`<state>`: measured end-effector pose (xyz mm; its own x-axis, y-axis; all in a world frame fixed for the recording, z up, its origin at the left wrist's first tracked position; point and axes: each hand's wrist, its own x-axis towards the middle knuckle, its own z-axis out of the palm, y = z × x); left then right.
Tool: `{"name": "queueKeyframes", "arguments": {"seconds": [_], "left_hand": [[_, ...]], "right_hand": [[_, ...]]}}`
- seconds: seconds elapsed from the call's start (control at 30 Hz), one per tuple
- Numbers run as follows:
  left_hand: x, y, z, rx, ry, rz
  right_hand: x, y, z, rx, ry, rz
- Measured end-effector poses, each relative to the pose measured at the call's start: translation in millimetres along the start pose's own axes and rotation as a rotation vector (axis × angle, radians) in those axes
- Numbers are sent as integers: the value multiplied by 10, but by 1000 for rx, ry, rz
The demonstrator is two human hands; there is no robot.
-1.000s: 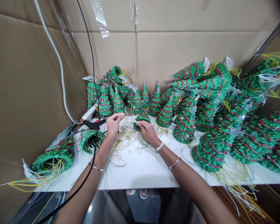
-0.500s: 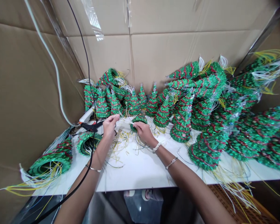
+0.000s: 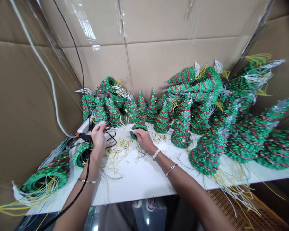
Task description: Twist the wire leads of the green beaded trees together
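Behind the small green tinsel tree (image 3: 137,126), many wired trees (image 3: 181,134) look finished; my right hand (image 3: 144,140) grips it, my left hand (image 3: 98,136) pinches its wires (image 3: 119,126)

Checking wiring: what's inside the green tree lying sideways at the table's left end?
The tinsel tree holds yellow and white wires at its hollow base; deeper inside is dark, hiding their ends.

The head-worn camera is looking forward and steeply down from just above the person's forearms (image 3: 86,179), which are filling the bottom of the frame. It is facing a cardboard wall (image 3: 159,61) across the upper frame and is viewing a white table (image 3: 135,189) at close range through the lower middle.
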<state>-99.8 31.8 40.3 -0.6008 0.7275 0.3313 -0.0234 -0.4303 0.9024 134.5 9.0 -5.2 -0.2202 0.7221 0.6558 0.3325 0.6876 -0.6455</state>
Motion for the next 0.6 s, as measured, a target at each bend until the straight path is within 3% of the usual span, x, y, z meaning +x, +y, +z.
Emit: {"name": "queueKeyframes", "arguments": {"seconds": [0.17,0.37,0.47,0.6], "left_hand": [[-214,122,134,92,-155,111],[-435,381,195,399,-393,500],[-467,382,217,430,-389,533],[-441,318,220,366,-352,476]], "right_hand": [[10,-18,-1,1,-30,-4],[7,-2,-14,-23,-35,-21],[5,14,-2,-18,-28,-18],[2,21,4,9,-12,-15]]}}
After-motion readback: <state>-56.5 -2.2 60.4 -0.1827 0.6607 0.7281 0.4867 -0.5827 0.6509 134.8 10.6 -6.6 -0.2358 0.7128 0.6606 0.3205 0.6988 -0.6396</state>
